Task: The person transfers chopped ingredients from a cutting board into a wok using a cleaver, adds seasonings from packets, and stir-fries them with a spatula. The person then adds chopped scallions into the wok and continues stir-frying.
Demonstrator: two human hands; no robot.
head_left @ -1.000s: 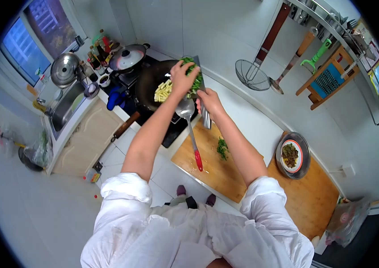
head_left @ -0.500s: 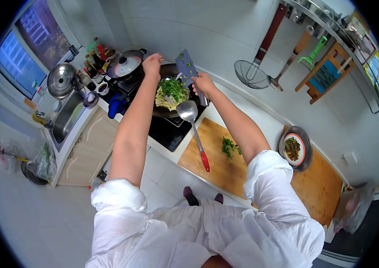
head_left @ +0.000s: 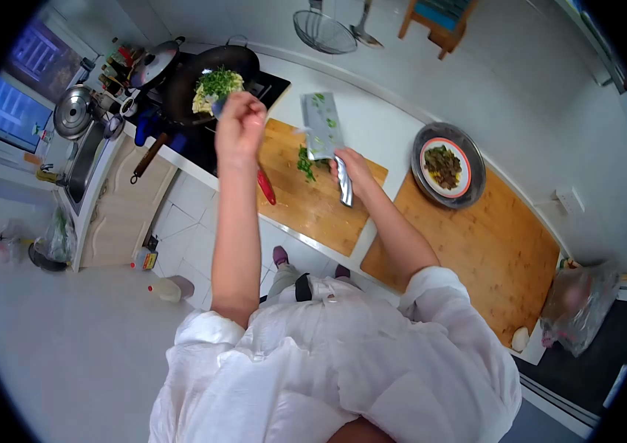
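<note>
R hand grasps smooth silver metal handle of broad rect. grey metal cleaver; chopped green bits adhere to blade. Cleaver located above brown wood-grain cutting board, near leafy green herbs. L hand: fingers curled, near round dark metal wok w/ chopped greens atop pale-yellow pcs; cannot tell if gripping anything. Floor: plastic btl w/ yellow label, text too small to read.
</note>
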